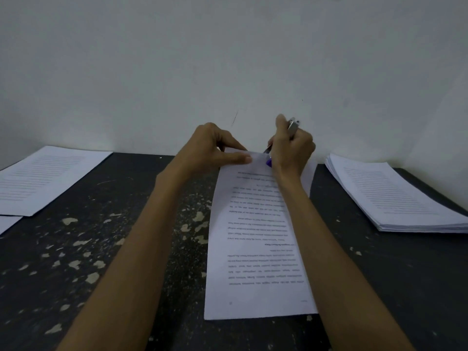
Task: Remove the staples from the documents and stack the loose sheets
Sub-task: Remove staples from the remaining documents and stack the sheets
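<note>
A printed document (255, 249) lies lengthwise on the dark table, its text upside down to me. My left hand (215, 145) pinches its far edge between thumb and fingers, lifting that edge a little. My right hand (291, 150) is closed around a metal staple remover (292, 127) with a purple part (269, 162), its tip pressed at the far corner of the document. The staple itself is hidden by the tool and my fingers.
A thick pile of printed sheets (395, 196) sits at the right of the worn, paint-chipped black table (101, 249). A thinner pile of sheets (45, 178) lies at the left, with another sheet's corner (7, 222) below it. A pale wall rises right behind the table.
</note>
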